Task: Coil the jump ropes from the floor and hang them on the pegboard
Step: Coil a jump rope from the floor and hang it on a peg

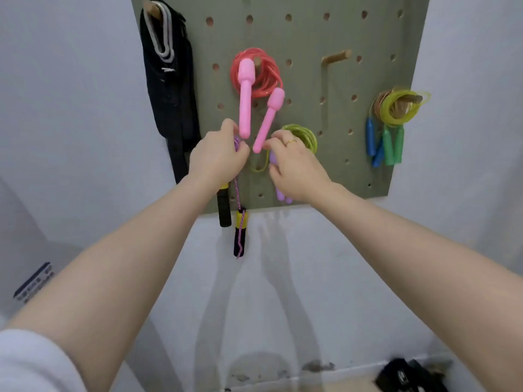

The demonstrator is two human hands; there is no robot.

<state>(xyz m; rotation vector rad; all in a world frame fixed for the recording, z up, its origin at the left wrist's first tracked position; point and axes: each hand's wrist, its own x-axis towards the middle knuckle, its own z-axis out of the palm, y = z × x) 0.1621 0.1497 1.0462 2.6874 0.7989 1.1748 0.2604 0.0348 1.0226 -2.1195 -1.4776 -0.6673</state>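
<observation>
A grey-green pegboard (pixel 311 38) hangs on the wall. A red coiled rope (pixel 266 72) with two pink handles (pixel 245 97) hangs on a peg at its middle. My left hand (pixel 218 157) grips a purple braided rope (pixel 237 142) whose black and yellow handles (pixel 240 233) dangle below the board. My right hand (pixel 291 165) holds a yellow-green coil (pixel 304 135) with lilac handles (pixel 280 193) against the board; its fingertips touch the tip of one pink handle.
A black strap bundle (pixel 169 94) hangs from the top-left peg. A free wooden peg (pixel 336 56) sticks out at upper right. Another coil with blue and green handles (pixel 387 142) hangs at the right edge. A dark object (pixel 407 374) lies on the floor.
</observation>
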